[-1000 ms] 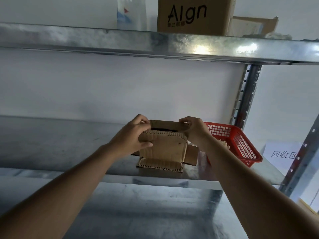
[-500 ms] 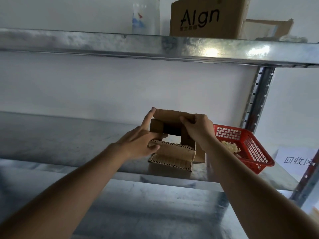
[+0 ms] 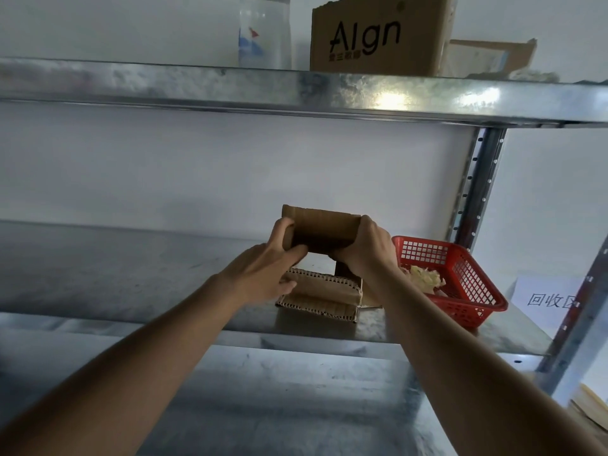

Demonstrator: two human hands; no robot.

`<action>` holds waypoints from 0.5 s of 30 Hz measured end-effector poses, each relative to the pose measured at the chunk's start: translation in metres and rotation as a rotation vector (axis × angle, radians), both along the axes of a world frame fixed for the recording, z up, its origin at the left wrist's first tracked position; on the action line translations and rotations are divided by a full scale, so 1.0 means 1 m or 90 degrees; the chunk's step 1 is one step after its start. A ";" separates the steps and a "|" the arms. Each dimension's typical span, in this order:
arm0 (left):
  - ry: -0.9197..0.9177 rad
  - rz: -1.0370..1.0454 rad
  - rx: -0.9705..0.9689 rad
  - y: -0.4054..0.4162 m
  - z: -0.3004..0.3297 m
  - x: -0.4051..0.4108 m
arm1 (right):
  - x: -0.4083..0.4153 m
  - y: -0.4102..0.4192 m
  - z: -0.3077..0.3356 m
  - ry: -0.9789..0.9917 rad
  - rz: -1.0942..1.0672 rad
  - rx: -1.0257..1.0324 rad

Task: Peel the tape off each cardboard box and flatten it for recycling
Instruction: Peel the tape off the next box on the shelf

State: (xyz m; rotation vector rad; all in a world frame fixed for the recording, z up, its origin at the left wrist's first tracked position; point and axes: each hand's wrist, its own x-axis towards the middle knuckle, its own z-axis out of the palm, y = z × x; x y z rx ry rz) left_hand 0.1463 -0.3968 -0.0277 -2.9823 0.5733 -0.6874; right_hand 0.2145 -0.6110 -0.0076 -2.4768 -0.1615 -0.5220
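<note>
We are gripping the small box (image 3: 320, 230) with left hand (image 3: 263, 271) and right hand (image 3: 365, 251); beside the red basket (image 3: 460, 284), over-squeezing risks tearing it.

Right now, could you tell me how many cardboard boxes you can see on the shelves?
3: the small box gripped by the left hand and right hand on the middle shelf, the printed box on the top shelf, and an open box beside it. Others may be hidden.

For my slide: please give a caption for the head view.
Both hands grip a small cardboard box on a metal shelf.
</note>
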 end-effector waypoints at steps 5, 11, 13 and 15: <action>-0.059 -0.008 -0.195 0.011 -0.013 0.007 | -0.002 -0.001 -0.001 -0.024 0.014 0.080; -0.091 0.009 -0.413 0.027 -0.013 0.020 | -0.003 0.001 -0.001 -0.054 0.045 0.241; -0.106 0.003 -0.446 0.037 -0.012 0.023 | 0.001 -0.004 -0.001 -0.055 0.020 0.298; -0.078 -0.004 -0.480 0.045 -0.011 0.026 | 0.005 -0.008 -0.003 -0.052 0.004 0.342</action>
